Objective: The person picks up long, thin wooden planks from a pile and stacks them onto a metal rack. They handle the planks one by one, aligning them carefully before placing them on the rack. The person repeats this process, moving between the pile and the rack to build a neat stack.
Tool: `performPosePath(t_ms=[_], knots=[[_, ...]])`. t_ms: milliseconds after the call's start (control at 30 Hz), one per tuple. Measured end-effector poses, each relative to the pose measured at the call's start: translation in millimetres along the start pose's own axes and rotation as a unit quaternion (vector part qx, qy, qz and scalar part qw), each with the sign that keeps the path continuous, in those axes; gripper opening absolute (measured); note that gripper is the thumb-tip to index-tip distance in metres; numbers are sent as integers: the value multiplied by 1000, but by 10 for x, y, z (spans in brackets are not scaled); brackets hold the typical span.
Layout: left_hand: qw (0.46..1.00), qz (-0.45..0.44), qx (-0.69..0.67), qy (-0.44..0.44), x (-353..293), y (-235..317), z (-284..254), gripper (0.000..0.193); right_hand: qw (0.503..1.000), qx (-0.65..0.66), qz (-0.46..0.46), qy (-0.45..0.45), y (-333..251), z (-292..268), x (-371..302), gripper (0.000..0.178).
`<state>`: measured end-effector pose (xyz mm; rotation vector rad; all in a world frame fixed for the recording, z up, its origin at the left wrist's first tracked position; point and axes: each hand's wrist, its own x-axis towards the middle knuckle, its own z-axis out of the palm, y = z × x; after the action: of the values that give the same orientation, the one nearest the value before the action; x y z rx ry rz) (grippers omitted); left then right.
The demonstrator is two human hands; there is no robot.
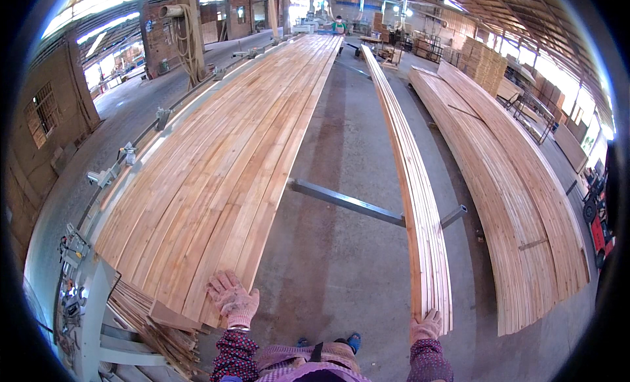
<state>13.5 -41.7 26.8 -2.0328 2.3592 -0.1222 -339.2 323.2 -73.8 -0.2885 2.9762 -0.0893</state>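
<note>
My left hand (233, 298), in a pinkish knit work glove, lies flat with fingers spread on the near end of a wide row of long wooden boards (223, 178). The boards lie side by side on a machine bed. To the right, my gloved right hand (428, 326) is closed over the near end of a narrow bundle of long wooden strips (420, 205), at its left edge. How many strips are in its grasp is hidden. Steel support bars (348, 201) carry the bundle beside the row of boards.
Large stacked wooden planks (499, 178) stand on the right. Clamps (128, 153) line the left edge of the bed, and thin scrap strips (161, 336) lie below its near end. At the far end stands another person (338, 26). Concrete floor (328, 264) runs between.
</note>
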Motion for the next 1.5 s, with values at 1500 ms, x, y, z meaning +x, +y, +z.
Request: performPosePath(t_ms=[1500], knots=[[999, -12, 5, -51, 13, 39, -131, 92, 1000, -6, 10, -16, 9, 8, 38, 90]])
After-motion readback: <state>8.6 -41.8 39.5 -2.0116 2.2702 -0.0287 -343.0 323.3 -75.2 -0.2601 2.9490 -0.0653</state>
